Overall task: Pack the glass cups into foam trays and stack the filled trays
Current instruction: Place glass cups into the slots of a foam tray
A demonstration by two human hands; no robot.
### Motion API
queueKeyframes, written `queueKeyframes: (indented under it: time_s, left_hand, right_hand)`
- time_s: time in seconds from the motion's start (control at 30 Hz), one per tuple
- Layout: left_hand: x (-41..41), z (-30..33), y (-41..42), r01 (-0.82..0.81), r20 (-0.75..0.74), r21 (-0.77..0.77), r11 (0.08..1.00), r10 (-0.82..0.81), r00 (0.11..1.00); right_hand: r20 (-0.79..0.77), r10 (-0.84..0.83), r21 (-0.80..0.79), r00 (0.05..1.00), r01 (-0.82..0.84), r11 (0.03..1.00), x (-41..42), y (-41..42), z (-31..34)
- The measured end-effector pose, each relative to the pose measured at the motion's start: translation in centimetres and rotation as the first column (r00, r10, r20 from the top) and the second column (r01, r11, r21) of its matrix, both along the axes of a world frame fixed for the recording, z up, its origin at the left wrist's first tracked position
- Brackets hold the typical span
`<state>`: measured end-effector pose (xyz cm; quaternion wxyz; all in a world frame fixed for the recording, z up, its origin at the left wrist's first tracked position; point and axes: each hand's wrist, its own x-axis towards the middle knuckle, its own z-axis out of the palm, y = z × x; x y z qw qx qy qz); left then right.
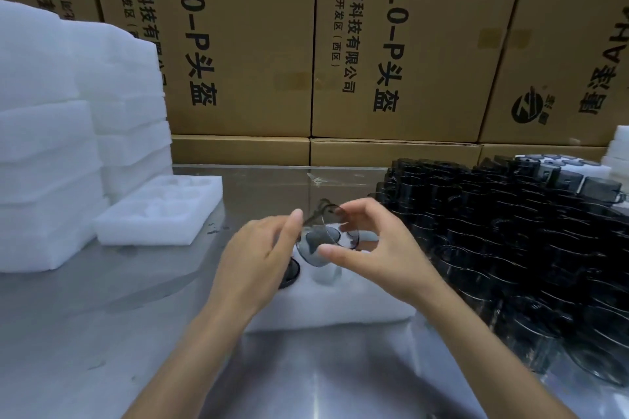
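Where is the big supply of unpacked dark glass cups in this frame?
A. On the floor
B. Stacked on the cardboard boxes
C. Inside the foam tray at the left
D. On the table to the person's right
D: the dark glass cups stand massed on the steel table beside the right hand.

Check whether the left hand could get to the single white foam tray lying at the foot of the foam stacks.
Probably not right away: the left hand is holding the smoky glass cup. The single white foam tray lies uncovered to its left, with bare steel table between.
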<state>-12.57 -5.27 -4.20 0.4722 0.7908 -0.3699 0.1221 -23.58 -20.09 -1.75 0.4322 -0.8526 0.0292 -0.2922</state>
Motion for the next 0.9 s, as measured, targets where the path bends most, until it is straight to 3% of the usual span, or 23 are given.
queueKeyframes:
  time_s: [0.1,0.2,0.53,0.9]
  left_hand:
    - [-0.1,-0.4,0.2,-0.05,0.053,0.044,0.998,0.047,0.997]
    - [-0.5,-0.5,-0.1,-0.026,0.093,0.035,0.999,0.023,0.995]
    - [-1.7,0.2,0.0,0.005,0.19,0.034,0.999,-0.011,0.982]
    - [-2.8,-0.1,-0.1,0.084,0.318,-0.034,0.996,-0.069,0.946]
  right_hand:
    - [0.014,-0.248,-0.273,0.969,0.243,0.931,0.1,0.4,-0.8]
    - [0.058,-0.334,-0.377,0.941,0.331,0.865,0.1,0.6,-1.1]
    - [0.025,-0.353,-0.447,0.935,0.327,0.833,0.6,1.5,-2.3]
    - [-0.122,-0.314,-0.362,0.942,0.252,0.897,0.5,0.9,-2.5]
